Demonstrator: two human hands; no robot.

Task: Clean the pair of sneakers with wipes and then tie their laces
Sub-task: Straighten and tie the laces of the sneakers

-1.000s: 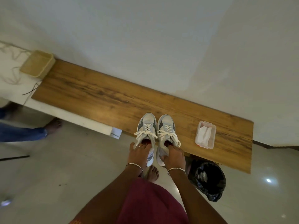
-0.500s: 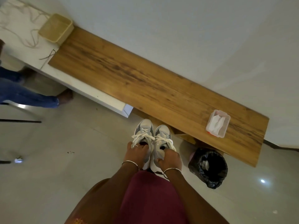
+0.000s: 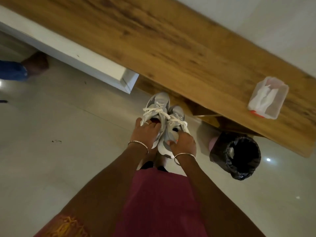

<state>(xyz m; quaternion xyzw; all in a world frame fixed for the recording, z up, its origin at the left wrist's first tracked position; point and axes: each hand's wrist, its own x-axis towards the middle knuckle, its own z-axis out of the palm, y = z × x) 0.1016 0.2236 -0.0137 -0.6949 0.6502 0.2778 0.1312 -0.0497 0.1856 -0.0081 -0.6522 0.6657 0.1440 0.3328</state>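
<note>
Two grey-and-white sneakers with tied white laces hang side by side above the floor, in front of the wooden table. My left hand (image 3: 145, 132) grips the left sneaker (image 3: 158, 105) at its opening, fingers inside the collar. My right hand (image 3: 183, 142) holds the right sneaker (image 3: 176, 115) at its heel and collar. A clear plastic box of white wipes (image 3: 268, 98) stands on the table's right end, apart from the shoes.
The wooden table (image 3: 171, 48) runs diagonally along the white wall. A bin with a black liner (image 3: 239, 154) stands on the floor right of my hands. Another person's foot and blue trouser leg (image 3: 25, 67) are at the far left, beside a white ledge (image 3: 68, 52).
Both hands have lifted the sneakers off the table's front edge and brought them down and back over the floor. The view has tilted downward.
</note>
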